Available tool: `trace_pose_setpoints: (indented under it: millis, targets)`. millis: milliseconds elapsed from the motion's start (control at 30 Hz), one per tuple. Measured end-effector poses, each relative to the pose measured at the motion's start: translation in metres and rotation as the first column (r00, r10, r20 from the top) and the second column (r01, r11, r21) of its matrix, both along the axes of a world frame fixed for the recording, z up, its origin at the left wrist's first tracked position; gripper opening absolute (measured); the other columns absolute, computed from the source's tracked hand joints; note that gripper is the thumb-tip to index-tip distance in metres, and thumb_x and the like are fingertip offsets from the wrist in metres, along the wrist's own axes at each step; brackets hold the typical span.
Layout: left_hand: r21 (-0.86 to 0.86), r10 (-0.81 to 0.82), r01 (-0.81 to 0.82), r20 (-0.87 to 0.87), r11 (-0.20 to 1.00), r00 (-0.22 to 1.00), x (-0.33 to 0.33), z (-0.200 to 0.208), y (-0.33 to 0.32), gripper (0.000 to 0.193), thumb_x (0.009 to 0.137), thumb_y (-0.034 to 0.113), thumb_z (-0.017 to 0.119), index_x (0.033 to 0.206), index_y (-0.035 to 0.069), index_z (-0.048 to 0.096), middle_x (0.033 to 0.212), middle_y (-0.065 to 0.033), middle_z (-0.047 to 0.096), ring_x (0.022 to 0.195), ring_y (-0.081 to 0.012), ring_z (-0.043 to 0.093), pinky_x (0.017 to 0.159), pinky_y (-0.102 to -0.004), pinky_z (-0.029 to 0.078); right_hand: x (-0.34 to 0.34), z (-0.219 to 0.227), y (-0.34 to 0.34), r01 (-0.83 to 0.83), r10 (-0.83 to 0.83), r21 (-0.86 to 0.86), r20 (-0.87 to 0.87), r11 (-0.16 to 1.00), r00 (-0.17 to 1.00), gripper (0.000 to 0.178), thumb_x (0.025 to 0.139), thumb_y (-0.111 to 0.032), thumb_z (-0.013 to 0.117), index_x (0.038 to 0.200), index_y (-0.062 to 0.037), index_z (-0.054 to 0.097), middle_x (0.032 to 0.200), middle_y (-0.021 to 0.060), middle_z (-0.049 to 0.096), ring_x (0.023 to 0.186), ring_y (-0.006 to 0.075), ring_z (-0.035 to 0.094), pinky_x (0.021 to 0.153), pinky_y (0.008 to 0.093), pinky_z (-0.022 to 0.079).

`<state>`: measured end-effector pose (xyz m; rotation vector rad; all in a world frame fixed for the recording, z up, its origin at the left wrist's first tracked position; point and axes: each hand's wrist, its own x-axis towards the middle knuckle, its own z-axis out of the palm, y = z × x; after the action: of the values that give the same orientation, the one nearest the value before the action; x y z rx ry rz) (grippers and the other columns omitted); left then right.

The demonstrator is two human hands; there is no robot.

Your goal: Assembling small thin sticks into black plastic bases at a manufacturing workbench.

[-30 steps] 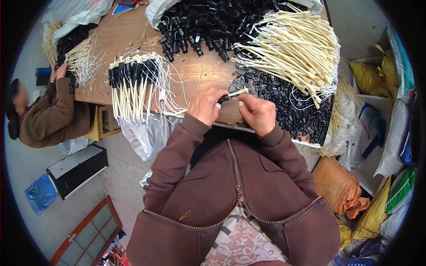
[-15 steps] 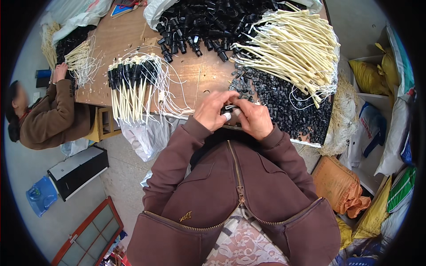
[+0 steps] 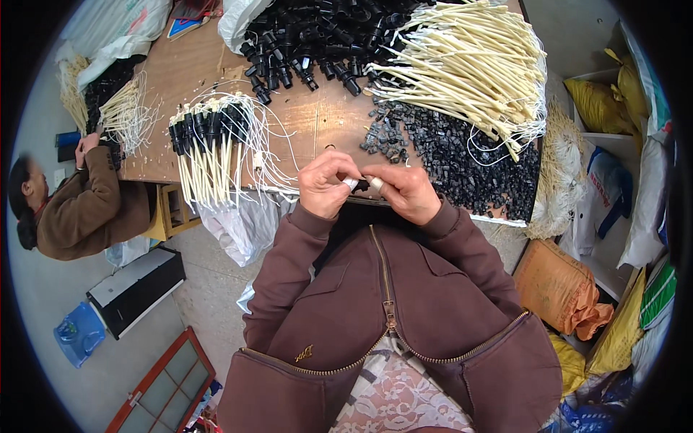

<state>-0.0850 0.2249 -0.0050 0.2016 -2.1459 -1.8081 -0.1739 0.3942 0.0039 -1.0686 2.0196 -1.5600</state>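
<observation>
At the table's near edge, my left hand (image 3: pixel 323 185) and my right hand (image 3: pixel 409 192) meet over a small black part (image 3: pixel 360 187). Both are closed on it with pinched thumbs and fingers, and the fingers hide most of its shape. White wrapping shows at my thumb tips. Just beyond my right hand lies a spread of small black plastic pieces (image 3: pixel 462 155). Left of my left hand, a row of black holders on cream tubes (image 3: pixel 209 144) with thin white wires hangs over the table edge.
A heap of black plastic holders (image 3: pixel 310 43) covers the far table. Cream tubes with white wires (image 3: pixel 462 65) are piled at the far right. Another person (image 3: pixel 94 195) works at the left. Filled sacks (image 3: pixel 559 285) stand at the right; a blue plastic stool (image 3: pixel 79 332) is lower left.
My hands have drawn slightly apart at the fingertips, and the fingers have shifted their pinch around the black part. The whole view has shifted a little.
</observation>
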Motion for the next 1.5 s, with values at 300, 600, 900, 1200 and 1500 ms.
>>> trace_pose_setpoints:
  millis: [300,600,900,1200,1500]
  targets:
    - [-0.336,0.066,-0.001,0.183,0.942,0.981,-0.036,-0.002,0.000,0.032,0.067,-0.007,0.068,0.098,0.004,0.065,0.085,-0.0063,0.060,0.074,-0.0164,0.059,0.065,-0.0277,0.048,-0.003,-0.005,0.013,0.221,-0.225,0.205,-0.007,0.953,0.974,0.012,0.079,-0.012,0.063,0.088,-0.0056,0.068,0.062,0.0137,0.062,0.055,0.0280,0.063,0.053,0.0366,0.049]
    - [-0.019,0.142,-0.144,0.343,0.989,0.928,-0.043,-0.048,-0.020,0.024,0.074,-0.012,0.060,0.093,0.000,0.067,0.088,-0.0006,0.062,0.071,-0.0066,0.056,0.064,-0.0210,0.047,-0.013,-0.015,0.020,0.346,-0.395,0.304,0.116,0.888,0.911,0.014,0.080,-0.015,0.064,0.083,-0.0025,0.070,0.057,0.0102,0.060,0.047,0.0166,0.056,0.048,0.0308,0.043]
    - [0.172,0.057,-0.107,0.270,0.979,0.961,-0.037,-0.007,0.036,0.018,0.072,-0.011,0.058,0.083,0.003,0.062,0.075,0.0011,0.061,0.067,-0.0057,0.056,0.062,-0.0209,0.047,-0.010,-0.023,0.003,0.289,-0.338,0.261,0.166,0.921,0.926,0.013,0.079,-0.014,0.065,0.084,-0.0027,0.070,0.062,0.0113,0.064,0.051,0.0193,0.061,0.051,0.0318,0.047]
    - [0.299,0.071,-0.196,0.383,0.934,0.921,-0.035,0.001,0.029,0.029,0.076,-0.010,0.062,0.102,0.001,0.068,0.082,0.0008,0.064,0.073,-0.0047,0.058,0.066,-0.0188,0.048,0.005,-0.007,0.002,0.377,-0.361,0.107,-0.143,0.920,0.922,0.015,0.079,-0.006,0.064,0.093,-0.0056,0.067,0.070,0.0119,0.064,0.060,0.0260,0.065,0.054,0.0344,0.049]
    - [0.326,-0.068,-0.063,0.375,0.943,0.925,-0.029,-0.012,0.021,0.020,0.079,-0.008,0.059,0.096,0.000,0.069,0.081,-0.0001,0.066,0.071,-0.0053,0.059,0.066,-0.0196,0.048,0.006,-0.010,0.004,0.323,-0.298,0.056,-0.264,0.945,0.917,0.015,0.078,-0.006,0.066,0.093,-0.0063,0.066,0.081,0.0094,0.067,0.064,0.0263,0.066,0.055,0.0340,0.051]
